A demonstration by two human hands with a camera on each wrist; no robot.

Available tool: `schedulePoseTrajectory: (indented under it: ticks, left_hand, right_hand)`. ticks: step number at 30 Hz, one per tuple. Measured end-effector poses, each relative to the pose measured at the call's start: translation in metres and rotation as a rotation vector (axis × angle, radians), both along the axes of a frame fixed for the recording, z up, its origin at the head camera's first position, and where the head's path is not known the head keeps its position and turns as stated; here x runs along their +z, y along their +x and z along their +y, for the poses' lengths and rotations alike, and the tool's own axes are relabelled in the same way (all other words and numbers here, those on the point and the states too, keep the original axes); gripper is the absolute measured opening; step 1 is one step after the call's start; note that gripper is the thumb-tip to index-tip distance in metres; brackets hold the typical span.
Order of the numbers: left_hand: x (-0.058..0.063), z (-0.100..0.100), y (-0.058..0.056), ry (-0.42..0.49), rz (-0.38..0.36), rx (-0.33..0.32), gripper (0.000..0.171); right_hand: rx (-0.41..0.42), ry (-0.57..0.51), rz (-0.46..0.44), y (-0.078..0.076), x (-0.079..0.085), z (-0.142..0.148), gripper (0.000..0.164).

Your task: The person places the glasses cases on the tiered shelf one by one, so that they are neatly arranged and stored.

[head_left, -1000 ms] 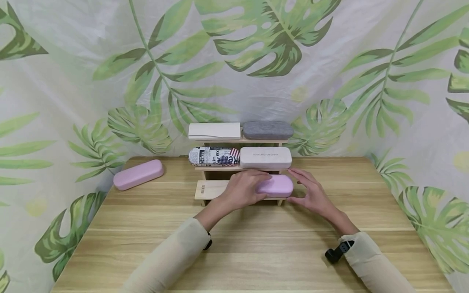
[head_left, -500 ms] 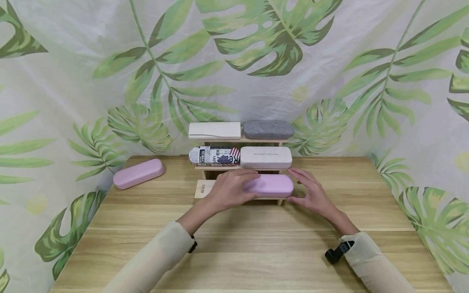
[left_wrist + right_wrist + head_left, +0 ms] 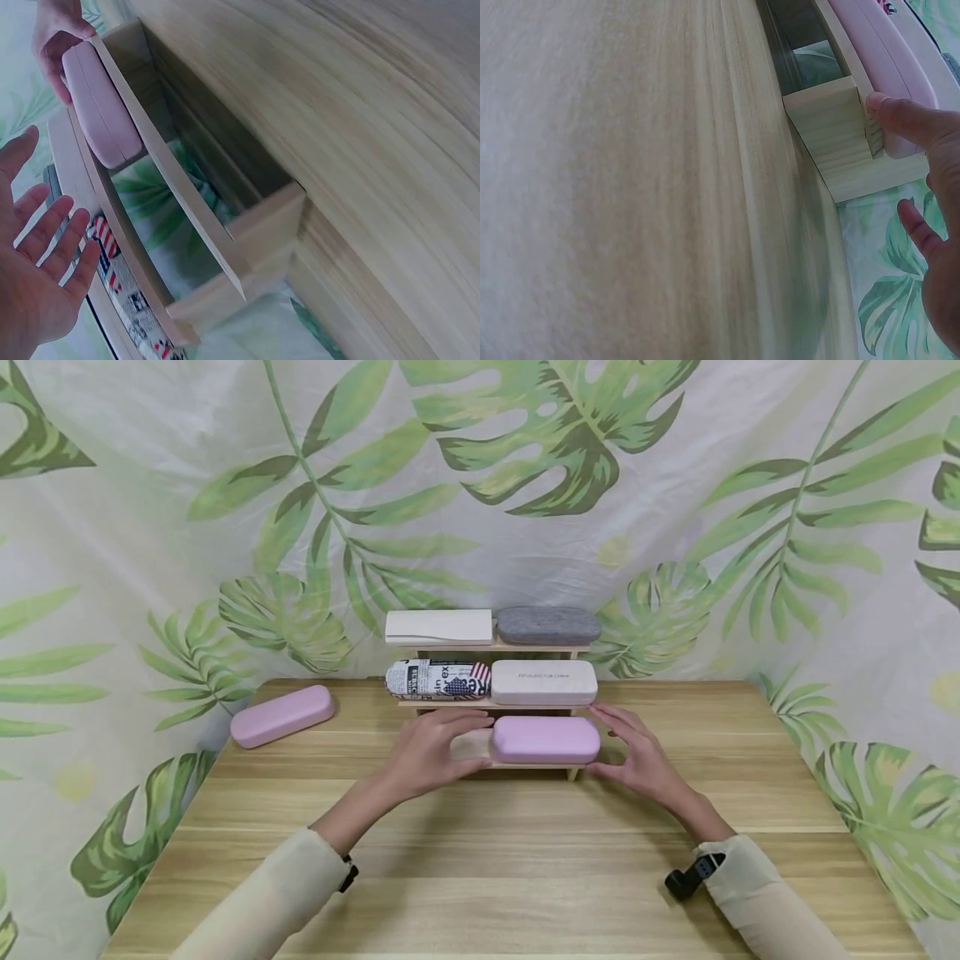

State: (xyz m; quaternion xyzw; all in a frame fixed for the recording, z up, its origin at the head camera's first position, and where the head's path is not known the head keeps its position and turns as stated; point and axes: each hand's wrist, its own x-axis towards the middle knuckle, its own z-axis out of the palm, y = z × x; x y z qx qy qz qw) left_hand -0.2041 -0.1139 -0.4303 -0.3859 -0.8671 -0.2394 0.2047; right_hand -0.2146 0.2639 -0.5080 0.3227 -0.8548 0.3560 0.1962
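A lilac glasses case (image 3: 546,740) lies on the right half of the lowest step of a small wooden display rack (image 3: 184,195). My left hand (image 3: 431,747) is just left of that case, thumb and fingers spread apart, holding nothing; its palm (image 3: 37,277) shows in the left wrist view. At the case's right end is my right hand (image 3: 637,756), fingers extended. Its thumb (image 3: 900,116) touches the edge of the step beside the case. A second, pink glasses case (image 3: 283,717) lies slanted on the table, far to the left.
On the middle step sit a newsprint-patterned case (image 3: 438,681) and a pale lettered case (image 3: 543,683). The top step bears a white case (image 3: 438,627) and a grey fabric case (image 3: 549,626). A leaf-printed cloth (image 3: 600,543) hangs behind the wooden table (image 3: 525,877).
My left hand has slid left off the lilac case, uncovering its left end. The right hand and the cases have stayed in place.
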Motion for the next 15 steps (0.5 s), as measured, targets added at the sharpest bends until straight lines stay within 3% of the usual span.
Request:
schedulePoseTrajectory:
  ticks: [15]
  left_hand:
    - [0.002,-0.043,-0.003,0.095,0.003,-0.005,0.062]
  right_hand:
    - [0.003,0.002,0.034,-0.001,-0.001,0.001,0.098]
